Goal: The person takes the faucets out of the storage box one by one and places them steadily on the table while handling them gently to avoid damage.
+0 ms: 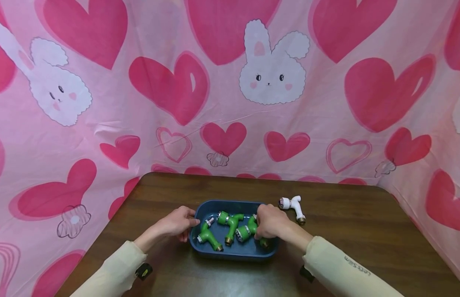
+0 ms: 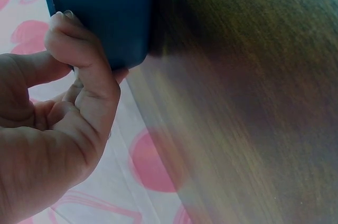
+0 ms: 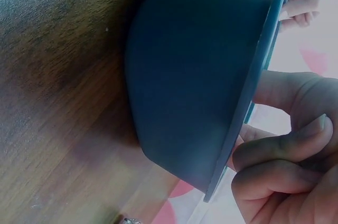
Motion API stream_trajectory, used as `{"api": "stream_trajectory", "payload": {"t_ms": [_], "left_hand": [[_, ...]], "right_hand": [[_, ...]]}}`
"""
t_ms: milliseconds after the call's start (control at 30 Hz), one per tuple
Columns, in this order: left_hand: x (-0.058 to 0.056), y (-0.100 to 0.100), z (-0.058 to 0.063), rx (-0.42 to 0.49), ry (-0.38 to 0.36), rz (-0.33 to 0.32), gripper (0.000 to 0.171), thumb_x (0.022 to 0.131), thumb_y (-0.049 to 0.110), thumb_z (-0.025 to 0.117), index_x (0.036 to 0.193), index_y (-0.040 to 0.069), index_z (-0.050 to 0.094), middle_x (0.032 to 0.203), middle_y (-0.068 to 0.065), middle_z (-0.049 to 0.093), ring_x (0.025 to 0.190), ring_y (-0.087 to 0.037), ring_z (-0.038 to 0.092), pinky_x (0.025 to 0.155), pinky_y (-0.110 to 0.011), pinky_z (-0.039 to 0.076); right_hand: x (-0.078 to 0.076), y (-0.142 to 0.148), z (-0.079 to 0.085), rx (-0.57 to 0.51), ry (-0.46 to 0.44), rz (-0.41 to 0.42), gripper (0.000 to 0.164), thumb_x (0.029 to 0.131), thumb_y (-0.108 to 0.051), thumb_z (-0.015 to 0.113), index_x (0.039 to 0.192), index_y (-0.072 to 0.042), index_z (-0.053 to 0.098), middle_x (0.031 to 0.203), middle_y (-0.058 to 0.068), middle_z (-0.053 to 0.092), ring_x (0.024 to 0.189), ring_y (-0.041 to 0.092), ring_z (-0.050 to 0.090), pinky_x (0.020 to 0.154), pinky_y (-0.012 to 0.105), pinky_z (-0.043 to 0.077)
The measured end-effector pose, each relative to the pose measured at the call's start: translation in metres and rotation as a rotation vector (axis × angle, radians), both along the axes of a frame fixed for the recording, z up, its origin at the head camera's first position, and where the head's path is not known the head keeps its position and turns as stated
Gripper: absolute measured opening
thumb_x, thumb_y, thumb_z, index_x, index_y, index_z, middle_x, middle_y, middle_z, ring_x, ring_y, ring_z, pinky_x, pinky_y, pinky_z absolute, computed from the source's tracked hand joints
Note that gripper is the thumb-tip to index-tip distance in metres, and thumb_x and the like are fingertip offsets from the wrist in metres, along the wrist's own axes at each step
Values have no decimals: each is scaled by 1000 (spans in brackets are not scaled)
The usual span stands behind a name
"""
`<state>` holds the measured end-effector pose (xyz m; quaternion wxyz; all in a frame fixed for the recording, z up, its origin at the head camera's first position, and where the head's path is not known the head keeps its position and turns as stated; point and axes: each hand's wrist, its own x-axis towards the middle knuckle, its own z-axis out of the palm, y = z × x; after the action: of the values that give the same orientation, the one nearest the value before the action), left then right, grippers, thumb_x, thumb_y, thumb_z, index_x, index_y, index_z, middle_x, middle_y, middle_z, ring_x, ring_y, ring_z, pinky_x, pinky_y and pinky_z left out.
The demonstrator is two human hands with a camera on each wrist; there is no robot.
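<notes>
A dark blue plastic basin (image 1: 235,256) stands on the table with several green faucets inside. One green faucet (image 1: 211,239) lies at the left, another (image 1: 233,225) in the middle. My left hand (image 1: 179,222) pinches the basin's left end, thumb at the rim and fingers against the outer wall (image 2: 105,18). Over the right end, my right hand (image 1: 269,222) reaches in past the rim (image 3: 253,86) and pinches a green faucet (image 1: 245,233), partly hiding it. Its other fingers (image 3: 280,150) curl outside the basin. The pinched part is hidden by the rim in the right wrist view.
A white faucet (image 1: 294,205) lies on the brown wooden table (image 1: 345,231), behind and to the right of the basin. Pink cloth (image 1: 222,107) with hearts and rabbits hangs behind the table and at both sides.
</notes>
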<state>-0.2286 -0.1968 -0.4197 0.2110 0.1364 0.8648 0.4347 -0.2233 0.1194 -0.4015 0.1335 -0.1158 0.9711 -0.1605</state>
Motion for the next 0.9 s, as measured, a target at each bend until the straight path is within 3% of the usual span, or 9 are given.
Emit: {"api": "stream_trajectory", "payload": {"t_ms": [900], "left_hand": [[1,0,0,4,-9,7,33,106,8,61,132,-12,60,59,-8,61,43,-12,56,46,-27,54]], "right_hand": [[8,4,6,-19,7,-11,36,78,-21,95,63,-12,64,63,1,58,60,17,54,52,30,43]]}}
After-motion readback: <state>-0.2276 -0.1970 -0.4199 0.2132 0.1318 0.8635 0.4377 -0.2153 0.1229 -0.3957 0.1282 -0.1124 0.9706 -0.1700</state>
